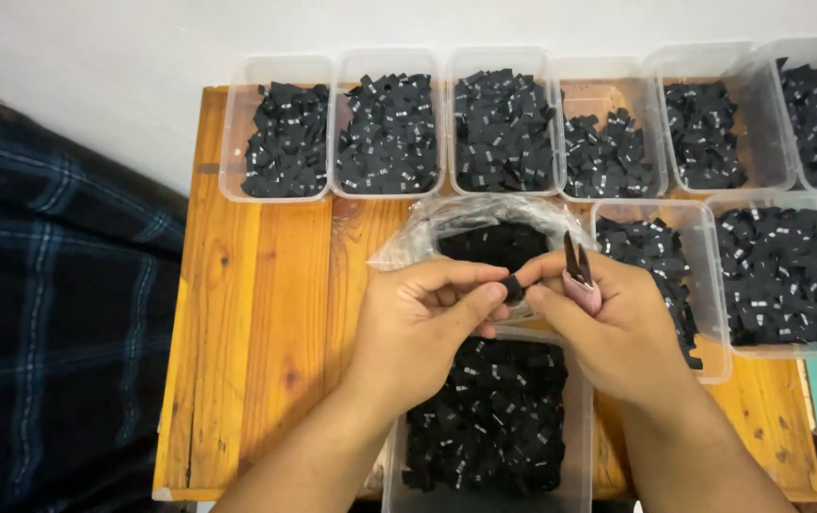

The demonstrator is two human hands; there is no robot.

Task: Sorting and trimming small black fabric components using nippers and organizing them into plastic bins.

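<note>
Nearest, a clear bin (pixel 574 446) of small black labels with white print sits at the table (pixel 266 313) edge, directly beneath both hands, probably so that pieces can drop or be picked close by. Above it, the left hand (pixel 422 318) is closed, thumb and forefinger pinching one black label (pixel 513 288). The right hand (pixel 608 318) meets it on the other side: its fingertips grip the same label, while pink-handled snips (pixel 579 275) rest tucked against the palm, blades pointing up and away, seemingly kept ready without obstructing the pinch. The label is thus held in the air between the two hands, over the gap between bin and bag. Just behind, an open clear plastic bag (pixel 484 228) holds more black labels. To its right stand two more filled bins (pixel 712 285). Farthest, a row of six clear tubs (pixel 332 123) lines the white wall, each heaped with similar black, white-marked labels. At left lies dark plaid cloth (pixel 47 285).
</note>
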